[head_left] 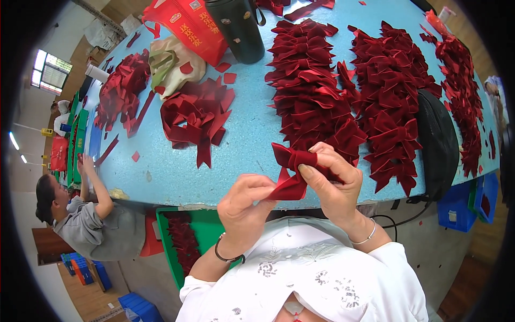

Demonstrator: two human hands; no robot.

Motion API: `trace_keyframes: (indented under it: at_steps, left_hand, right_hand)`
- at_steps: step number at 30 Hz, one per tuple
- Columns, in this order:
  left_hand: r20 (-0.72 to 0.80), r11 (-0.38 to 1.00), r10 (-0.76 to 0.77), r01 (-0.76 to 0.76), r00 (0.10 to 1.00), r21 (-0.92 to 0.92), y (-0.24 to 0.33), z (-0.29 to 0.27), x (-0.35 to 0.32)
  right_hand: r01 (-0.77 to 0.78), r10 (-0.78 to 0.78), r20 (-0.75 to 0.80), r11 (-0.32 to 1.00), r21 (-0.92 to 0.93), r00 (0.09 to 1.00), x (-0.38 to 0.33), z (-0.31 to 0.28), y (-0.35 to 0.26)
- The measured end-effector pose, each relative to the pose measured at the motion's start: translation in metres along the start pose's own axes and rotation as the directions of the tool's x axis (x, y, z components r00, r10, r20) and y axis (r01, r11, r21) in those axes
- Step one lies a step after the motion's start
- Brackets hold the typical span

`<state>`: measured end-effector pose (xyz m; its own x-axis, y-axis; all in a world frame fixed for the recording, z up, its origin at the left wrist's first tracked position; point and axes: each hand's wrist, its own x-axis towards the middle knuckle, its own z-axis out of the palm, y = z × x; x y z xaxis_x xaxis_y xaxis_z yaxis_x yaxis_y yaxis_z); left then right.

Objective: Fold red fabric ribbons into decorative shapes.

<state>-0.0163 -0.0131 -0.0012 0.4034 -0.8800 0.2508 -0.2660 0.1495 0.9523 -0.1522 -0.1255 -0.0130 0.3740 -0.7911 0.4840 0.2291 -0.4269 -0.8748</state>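
Note:
Between my hands, just above the near table edge, is a dark red velvet bow (292, 157) with a wrapped middle. My right hand (335, 180) pinches it by the knot and right loop, thumb in front. Lower down, my left hand (249, 196) is closed on the bow's lower left tail (288, 190), whose shiny underside partly shows. Beyond my right hand, a long stack of finished red bows (308, 80) runs away across the blue table (241, 134). Loose red ribbon strips (196, 118) lie in a heap to the left.
More rows of bows (389, 102) fill the right, beside a black bag (437, 145). A dark green tumbler (236, 29), a red bag (188, 27) and a cloth bag (174, 64) stand at the back. Below the table edge sits a green crate (166, 236). A co-worker (88, 214) sits left.

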Motion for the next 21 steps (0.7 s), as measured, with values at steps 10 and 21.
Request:
trace_keyframes:
  at_steps: [10, 21]
  left_hand:
    - [0.081, 0.998, 0.038, -0.042, 0.996, 0.053, -0.003, 0.003, 0.001]
    - [0.121, 0.614, 0.608, -0.562, 0.784, 0.554, 0.014, -0.011, 0.019]
  right_hand:
    - [-0.217, 0.229, -0.025, 0.949, 0.229, 0.973, -0.001, 0.000, -0.001]
    - [-0.401, 0.433, 0.002, 0.834, 0.379, 0.901, -0.010, 0.011, -0.006]
